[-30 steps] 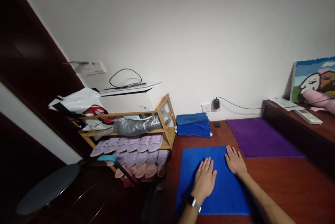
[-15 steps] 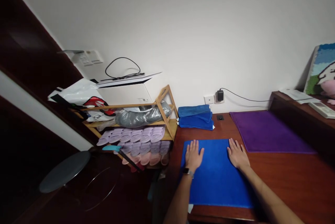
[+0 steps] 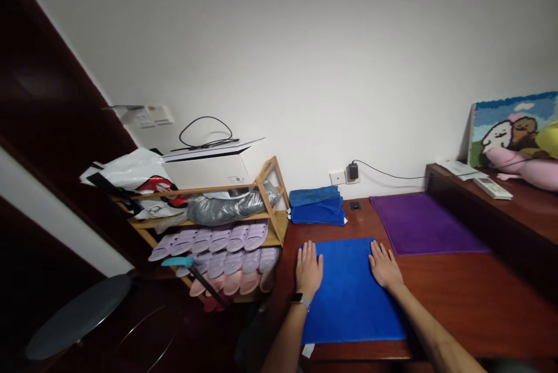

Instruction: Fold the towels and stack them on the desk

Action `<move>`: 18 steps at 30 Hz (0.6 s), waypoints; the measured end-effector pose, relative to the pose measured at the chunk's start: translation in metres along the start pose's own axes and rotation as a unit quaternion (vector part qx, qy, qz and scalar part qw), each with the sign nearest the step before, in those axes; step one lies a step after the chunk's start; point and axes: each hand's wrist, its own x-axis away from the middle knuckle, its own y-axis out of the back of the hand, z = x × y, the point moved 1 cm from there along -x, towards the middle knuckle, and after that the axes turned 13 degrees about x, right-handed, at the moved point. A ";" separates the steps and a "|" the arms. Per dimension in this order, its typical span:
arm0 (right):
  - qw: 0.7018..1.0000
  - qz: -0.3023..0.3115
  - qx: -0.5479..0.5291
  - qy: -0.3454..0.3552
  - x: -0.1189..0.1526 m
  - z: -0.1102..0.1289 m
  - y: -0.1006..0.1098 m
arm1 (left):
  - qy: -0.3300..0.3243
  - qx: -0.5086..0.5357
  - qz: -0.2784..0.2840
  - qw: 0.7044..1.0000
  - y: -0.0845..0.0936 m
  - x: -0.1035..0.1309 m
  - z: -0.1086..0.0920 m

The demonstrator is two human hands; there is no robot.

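A blue towel (image 3: 351, 297) lies spread flat on the brown wooden desk (image 3: 449, 303), with a white tag poking out at its near left corner. My left hand (image 3: 308, 271), a watch on its wrist, rests palm down at the towel's far left edge with fingers stretched out. At the far right edge, my right hand (image 3: 386, 266) also lies flat, its fingers slightly spread. Neither hand grips anything. Behind the towel, folded blue towels (image 3: 317, 205) sit stacked against the wall. To the right lies a flat purple towel (image 3: 429, 225).
A wooden shoe rack (image 3: 279, 228) with rows of slippers (image 3: 226, 237) and a white box (image 3: 209, 169) on top stands left. On the right, a raised ledge holds a remote control (image 3: 493, 188) and a pink plush toy (image 3: 529, 171). A charger (image 3: 353, 171) is plugged into the wall.
My left hand has slid outward to the towel's left edge, and my right hand sits further out at the right edge. The view has turned right and tilted up slightly.
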 end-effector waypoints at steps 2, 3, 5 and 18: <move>1.000 -0.003 0.001 0.003 0.001 0.000 -0.003 | -0.040 0.036 0.027 0.998 -0.013 -0.001 -0.038; 1.000 -0.002 0.001 0.003 0.001 -0.001 -0.004 | -0.063 0.056 0.049 0.995 -0.022 -0.001 -0.060; 1.000 -0.001 0.008 0.009 0.001 -0.003 -0.006 | -0.107 0.092 0.091 0.986 -0.042 -0.003 -0.102; 1.000 -0.011 -0.005 0.003 -0.005 -0.005 -0.018 | 0.085 0.009 0.104 0.991 0.003 0.024 0.036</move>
